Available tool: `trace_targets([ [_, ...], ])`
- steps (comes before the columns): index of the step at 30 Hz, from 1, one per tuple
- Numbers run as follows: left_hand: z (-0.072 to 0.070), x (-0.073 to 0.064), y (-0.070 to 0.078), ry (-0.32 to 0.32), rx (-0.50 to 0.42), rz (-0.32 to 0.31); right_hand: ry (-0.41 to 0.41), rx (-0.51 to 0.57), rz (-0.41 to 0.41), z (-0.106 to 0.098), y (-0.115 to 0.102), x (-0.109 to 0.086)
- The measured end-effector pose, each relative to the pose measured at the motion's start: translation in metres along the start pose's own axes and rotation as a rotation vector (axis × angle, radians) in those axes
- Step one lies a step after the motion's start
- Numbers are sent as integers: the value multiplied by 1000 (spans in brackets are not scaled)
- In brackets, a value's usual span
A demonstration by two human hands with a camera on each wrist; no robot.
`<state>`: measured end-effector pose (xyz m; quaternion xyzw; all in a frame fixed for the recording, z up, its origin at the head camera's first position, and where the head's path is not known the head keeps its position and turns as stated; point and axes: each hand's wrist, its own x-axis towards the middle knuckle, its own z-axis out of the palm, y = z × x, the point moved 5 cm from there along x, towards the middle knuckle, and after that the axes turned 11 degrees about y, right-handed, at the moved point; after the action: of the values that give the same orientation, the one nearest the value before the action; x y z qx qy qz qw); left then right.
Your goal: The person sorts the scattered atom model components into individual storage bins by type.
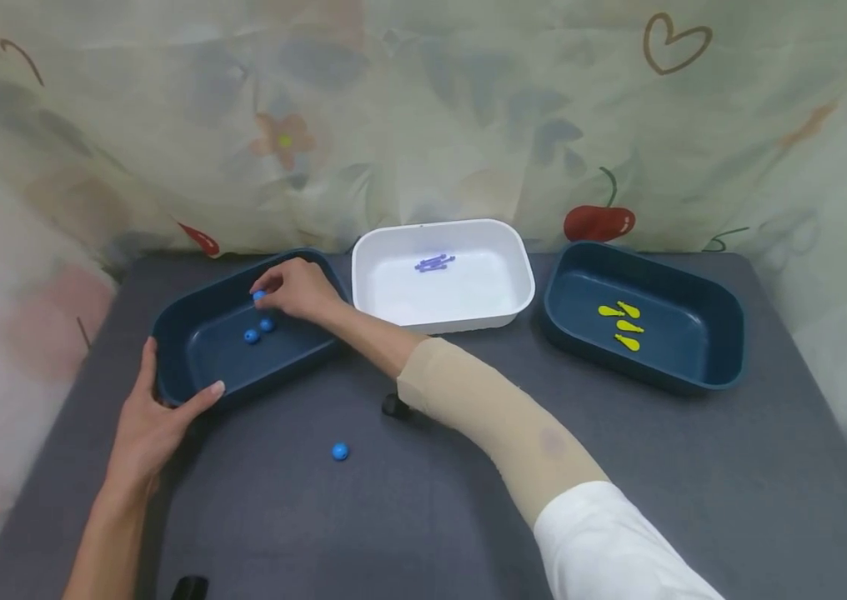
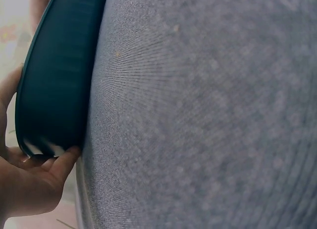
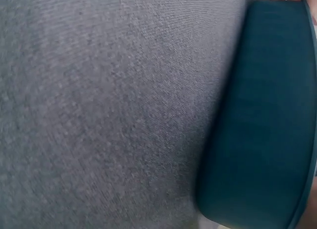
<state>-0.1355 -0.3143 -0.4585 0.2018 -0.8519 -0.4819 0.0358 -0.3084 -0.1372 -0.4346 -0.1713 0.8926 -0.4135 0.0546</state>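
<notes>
My right hand [image 1: 299,292] reaches over the left dark blue bin [image 1: 273,377] and pinches a small round blue bead [image 1: 259,295] between thumb and fingertips. Below it on the bin floor lie two more blue beads, one nearer [image 1: 252,336] and one just beside it. My left hand [image 1: 149,425] holds the near left corner of this bin, thumb along the front wall and fingers at the left side. In the left wrist view, the left hand [image 2: 37,184] cups the bin's end. Another blue bead [image 1: 340,451] sits on the grey table in front.
A white bin [image 1: 446,317] with several small purple pieces [image 1: 434,263] stands at the back middle. To the right, a second dark blue bin [image 1: 719,333] contains several yellow drop-shaped pieces [image 1: 628,326]. A black object [image 1: 395,407] shows beside the right forearm. Patterned cloth [image 1: 423,125] hangs behind the table.
</notes>
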Motion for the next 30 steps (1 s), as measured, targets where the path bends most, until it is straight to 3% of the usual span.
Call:
trace_targets([
  [11,1,0,0,-7,-24,-11,15,-74,120,2,11,6],
  [21,-3,1,-1,10,-13,-20,15,-180,111,7,9,6],
  [30,1,1,0,-4,-22,-17,6,-252,93,6,12,2],
])
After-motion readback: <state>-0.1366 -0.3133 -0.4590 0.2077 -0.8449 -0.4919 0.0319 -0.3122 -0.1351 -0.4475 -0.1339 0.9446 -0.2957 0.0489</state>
